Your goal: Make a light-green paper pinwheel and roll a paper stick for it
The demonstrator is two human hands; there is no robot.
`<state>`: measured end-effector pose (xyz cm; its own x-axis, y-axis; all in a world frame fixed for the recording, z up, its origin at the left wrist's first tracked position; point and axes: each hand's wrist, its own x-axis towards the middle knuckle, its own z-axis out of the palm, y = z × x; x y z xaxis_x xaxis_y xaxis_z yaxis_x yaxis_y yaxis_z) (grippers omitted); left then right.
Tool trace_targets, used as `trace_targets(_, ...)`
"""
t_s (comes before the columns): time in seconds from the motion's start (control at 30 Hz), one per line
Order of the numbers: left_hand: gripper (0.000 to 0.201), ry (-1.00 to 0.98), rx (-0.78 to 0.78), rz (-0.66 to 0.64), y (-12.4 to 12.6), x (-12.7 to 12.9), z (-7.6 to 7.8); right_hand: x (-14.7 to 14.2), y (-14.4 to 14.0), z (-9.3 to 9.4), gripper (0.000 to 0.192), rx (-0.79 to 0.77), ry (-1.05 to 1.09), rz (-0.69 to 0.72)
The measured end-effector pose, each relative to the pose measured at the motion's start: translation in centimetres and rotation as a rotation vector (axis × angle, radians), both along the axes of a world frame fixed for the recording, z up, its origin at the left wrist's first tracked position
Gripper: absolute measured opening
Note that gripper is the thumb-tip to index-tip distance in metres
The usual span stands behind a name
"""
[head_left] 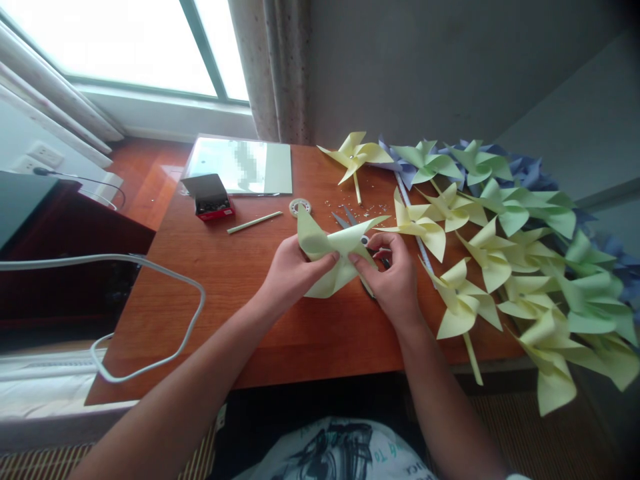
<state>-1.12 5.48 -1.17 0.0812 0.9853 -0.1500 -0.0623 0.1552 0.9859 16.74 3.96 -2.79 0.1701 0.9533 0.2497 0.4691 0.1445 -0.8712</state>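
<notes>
A pale yellow paper pinwheel (pixel 327 283) is held above the table between both hands, its blades folded in toward the centre. My left hand (pixel 296 267) grips its left side, thumb pressed near the middle. From the right, my right hand (pixel 397 273) pinches the paper close to the centre with thumb and fingers. Scissors (pixel 345 219) lie partly hidden behind the pinwheel and my right hand. Just beyond the paper is a small roll of tape (pixel 300 207). A pale rolled paper stick (pixel 255 222) rests to the left.
Many finished yellow, green and purple pinwheels (pixel 460 297) cover the table's right side. An open small red box (pixel 215 208) with dark contents stands at left, near a plastic-sleeved pack of paper (pixel 277 170). A white cable (pixel 203 293) loops over the wooden table's left edge.
</notes>
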Motion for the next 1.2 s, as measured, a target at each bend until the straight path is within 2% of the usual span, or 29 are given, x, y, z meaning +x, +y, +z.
trace_targets(0.13, 0.02, -0.02, 0.004, -0.036, -0.1, 0.0, -0.1, 0.1, 0.4, -0.5, 0.043, -0.193, 0.321, 0.082)
trace_targets(0.23, 0.022, -0.047, 0.034, -0.07, -0.1, 0.1, -0.1, 0.0, 0.3, 0.0, 0.04, -0.242, 0.453, 0.144)
trace_targets(0.37, 0.023, -0.05, 0.086, -0.099, -0.2, 0.1, 0.0, 0.0, -0.1, 0.9, 0.026, -0.244, 0.386, 0.217)
trace_targets(0.6, 0.02, -0.01, 0.104, -0.141, -0.1, 0.0, 0.0, 0.1, -0.1, 1.1, 0.024, -0.243, 0.28, 0.181)
trace_targets(1.2, 0.026, 0.005, 0.057, -0.105, -0.2, 0.1, 0.2, 0.2, -0.2, 1.0, 0.025, -0.229, 0.28, 0.184)
